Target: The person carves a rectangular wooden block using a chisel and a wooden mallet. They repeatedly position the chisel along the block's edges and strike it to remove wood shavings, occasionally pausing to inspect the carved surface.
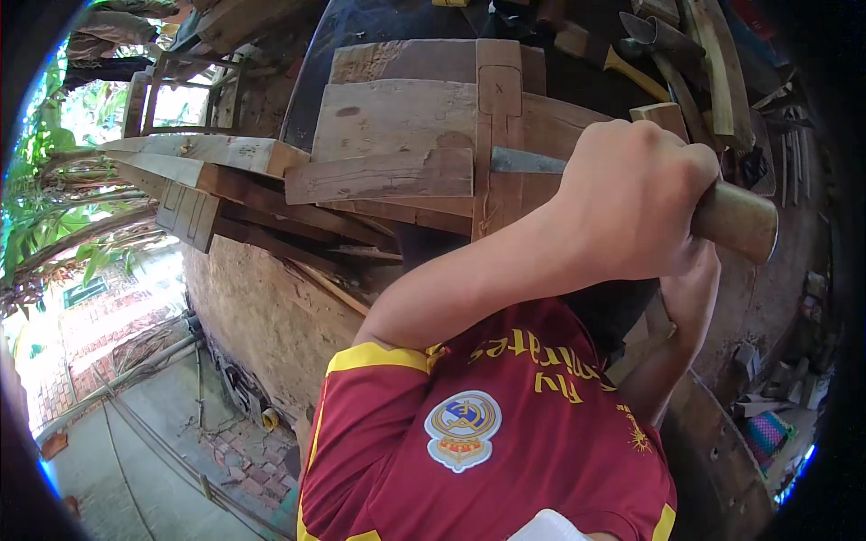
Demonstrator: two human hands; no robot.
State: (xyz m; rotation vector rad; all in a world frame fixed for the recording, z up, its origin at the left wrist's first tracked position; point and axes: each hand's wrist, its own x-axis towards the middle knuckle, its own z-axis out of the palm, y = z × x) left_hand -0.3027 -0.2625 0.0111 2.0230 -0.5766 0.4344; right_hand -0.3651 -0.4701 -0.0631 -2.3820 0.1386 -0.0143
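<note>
My left hand (636,194) is closed in a fist round a thick, round wooden handle (744,221), which sticks out to its right. From behind my left wrist a flat metal chisel blade (528,161) points left, its tip over an upright wooden piece (498,117) with pencil lines. Where blade and handle meet is hidden. My right hand (696,261) lies behind and below the left; its fingers are hidden. Just beyond my left fist shows the end of a wooden block (663,117). A wide board (397,113) and a shorter pencil-marked board (379,176) lie across the upright piece.
Stacked beams (216,167) jut out to the left. At the far right lie a yellow-handled tool (636,74), a curved metal tool (663,41) and long timber (720,72). An earthen wall (253,298) drops down at left, with a pipe (126,368) beyond it.
</note>
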